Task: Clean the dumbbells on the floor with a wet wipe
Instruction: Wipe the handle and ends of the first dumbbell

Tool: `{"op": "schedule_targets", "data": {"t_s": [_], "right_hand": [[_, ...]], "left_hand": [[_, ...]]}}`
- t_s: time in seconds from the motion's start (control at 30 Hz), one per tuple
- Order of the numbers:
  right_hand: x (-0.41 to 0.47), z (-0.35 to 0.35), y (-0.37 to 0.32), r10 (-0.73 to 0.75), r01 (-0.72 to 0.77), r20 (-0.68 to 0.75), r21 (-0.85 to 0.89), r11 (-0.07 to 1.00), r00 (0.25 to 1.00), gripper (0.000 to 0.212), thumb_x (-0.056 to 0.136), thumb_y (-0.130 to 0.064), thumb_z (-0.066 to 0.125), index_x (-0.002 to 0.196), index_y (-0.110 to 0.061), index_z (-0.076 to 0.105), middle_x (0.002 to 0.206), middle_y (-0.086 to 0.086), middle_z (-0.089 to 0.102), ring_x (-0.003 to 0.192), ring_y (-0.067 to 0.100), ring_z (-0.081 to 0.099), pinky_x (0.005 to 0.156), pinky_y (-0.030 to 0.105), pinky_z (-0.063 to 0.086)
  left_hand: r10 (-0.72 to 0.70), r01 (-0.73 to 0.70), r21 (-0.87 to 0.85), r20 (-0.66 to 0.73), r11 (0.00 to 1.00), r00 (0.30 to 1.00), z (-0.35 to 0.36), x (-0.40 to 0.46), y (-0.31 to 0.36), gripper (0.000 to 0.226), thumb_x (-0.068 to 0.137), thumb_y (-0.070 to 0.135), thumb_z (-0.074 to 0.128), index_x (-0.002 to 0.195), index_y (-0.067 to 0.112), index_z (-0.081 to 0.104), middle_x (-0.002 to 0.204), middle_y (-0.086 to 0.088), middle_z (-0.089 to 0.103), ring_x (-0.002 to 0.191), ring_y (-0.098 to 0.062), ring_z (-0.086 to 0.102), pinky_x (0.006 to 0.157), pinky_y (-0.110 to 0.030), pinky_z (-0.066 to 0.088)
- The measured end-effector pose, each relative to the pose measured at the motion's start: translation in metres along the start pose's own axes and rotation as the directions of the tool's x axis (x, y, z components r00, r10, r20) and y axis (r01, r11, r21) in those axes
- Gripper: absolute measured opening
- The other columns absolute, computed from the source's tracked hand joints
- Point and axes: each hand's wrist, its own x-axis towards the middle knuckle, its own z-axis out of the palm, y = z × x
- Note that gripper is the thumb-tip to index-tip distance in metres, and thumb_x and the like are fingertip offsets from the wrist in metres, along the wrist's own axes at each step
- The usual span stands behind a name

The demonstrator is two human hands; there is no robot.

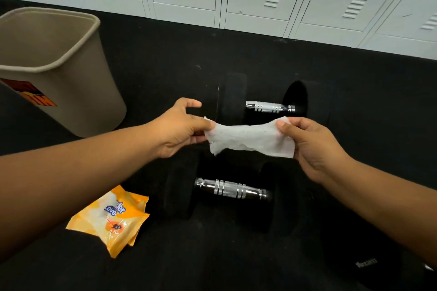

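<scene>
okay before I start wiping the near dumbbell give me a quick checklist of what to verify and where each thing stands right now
1. Wet wipe in hand: ok, pinched by left hand and right hand.
2. Wipe spread open: not ok, stretched between the hands but bunched in the middle.
3. Near dumbbell reachable: ok, lies just below the wipe, handle uncovered.
4. Far dumbbell free: ok, handle visible, nothing on it.
5. Bin ready for the used wipe: ok, upright, open, to the left.
6. Wipe wet enough: cannot tell.

Both forearms are bare, with no sleeves in view. The left hand point(179, 130) and the right hand point(314, 146) wear no gloves. No rings or watch show.
</scene>
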Motion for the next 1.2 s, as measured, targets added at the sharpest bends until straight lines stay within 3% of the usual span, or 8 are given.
{"op": "schedule_targets", "data": {"t_s": [0.33,0.47,0.57,0.63,0.77,0.9,1.07,1.2], "right_hand": [[-0.007,0.001,-0.004,-0.056,0.123,0.23,-0.286,0.95,0.971,0.042,0.074,-0.005,0.078,0.113,-0.012,0.065,0.092,0.014,0.072,0.087,0.024,0.07,0.085,0.032,0.057],[-0.008,-0.001,-0.004,-0.03,0.167,0.232,-0.601,0.782,0.972,0.013,0.076,-0.016,0.08,0.088,-0.016,0.075,0.086,0.015,0.072,0.076,0.022,0.065,0.077,0.033,0.055],[-0.017,0.002,-0.005,0.043,0.22,0.31,-0.759,0.612,0.95,0.007,0.08,-0.026,0.077,0.08,-0.018,0.075,0.082,0.014,0.072,0.068,0.014,0.059,0.068,0.034,0.053],[-0.027,0.007,-0.003,0.148,0.208,0.375,-0.754,0.623,0.915,0.01,0.085,-0.023,0.073,0.084,-0.013,0.072,0.076,0.012,0.07,0.062,0.009,0.059,0.062,0.027,0.051],[-0.054,0.02,0.012,0.446,-0.077,0.463,-0.623,0.779,0.766,0.014,0.096,-0.02,0.058,0.09,-0.008,0.057,0.075,0.012,0.064,0.069,0.024,0.069,0.063,0.032,0.055],[-0.067,0.025,0.018,0.619,-0.176,0.414,-0.72,0.671,0.668,0.028,0.098,-0.029,0.052,0.103,-0.002,0.056,0.101,0.017,0.069,0.081,0.031,0.071,0.066,0.033,0.058],[-0.062,0.027,0.01,0.559,0.184,0.342,-0.93,0.319,0.755,0.022,0.094,-0.044,0.054,0.102,-0.023,0.056,0.082,0.009,0.074,0.059,0.015,0.072,0.066,0.032,0.061],[-0.051,0.035,0.027,0.106,0.587,0.617,-0.779,0.218,0.78,0.02,0.096,-0.035,0.052,0.092,-0.019,0.064,0.08,-0.005,0.063,0.07,0.006,0.061,0.068,0.026,0.052]], "left_hand": [[0.215,-0.23,0.268,0.083,0.936,0.973,-0.007,-0.001,0.016,0.021,0.082,0.011,0.072,0.103,0.01,0.069,0.102,-0.009,0.069,0.099,-0.017,0.066,0.086,-0.025,0.055],[0.266,-0.389,0.823,0.3,0.414,0.916,-0.011,-0.006,0.022,0.029,0.076,0.024,0.079,0.103,0.022,0.069,0.089,0.006,0.066,0.08,-0.007,0.064,0.075,-0.02,0.054],[0.273,-0.454,0.849,0.385,0.27,0.882,-0.01,-0.008,0.024,0.011,0.086,0.023,0.069,0.096,0.022,0.07,0.094,0.008,0.061,0.082,-0.007,0.06,0.075,-0.021,0.051],[0.258,-0.463,0.835,0.397,0.297,0.881,-0.012,-0.004,0.024,0.007,0.09,0.022,0.063,0.095,0.021,0.068,0.104,0.007,0.056,0.09,-0.006,0.058,0.079,-0.023,0.05],[0.164,-0.378,0.609,0.378,0.697,0.911,-0.004,-0.003,0.022,0.007,0.095,0.015,0.051,0.095,0.017,0.058,0.105,0.006,0.064,0.087,-0.002,0.059,0.079,-0.02,0.048],[0.151,-0.485,0.612,0.515,0.625,0.844,0.018,-0.004,0.008,0.005,0.097,0.013,0.051,0.101,0.011,0.054,0.081,-0.003,0.057,0.066,-0.002,0.052,0.061,-0.018,0.044],[0.074,-0.594,0.746,0.603,0.299,0.794,0.041,0.01,-0.026,0.005,0.098,0.024,0.049,0.099,0.02,0.052,0.076,0.01,0.057,0.064,-0.001,0.05,0.056,-0.015,0.037],[0.061,-0.58,0.801,0.578,0.147,0.814,0.037,0.033,-0.036,0.006,0.097,0.027,0.048,0.097,0.024,0.053,0.08,0.013,0.062,0.072,-0.003,0.055,0.064,-0.026,0.041]]}}
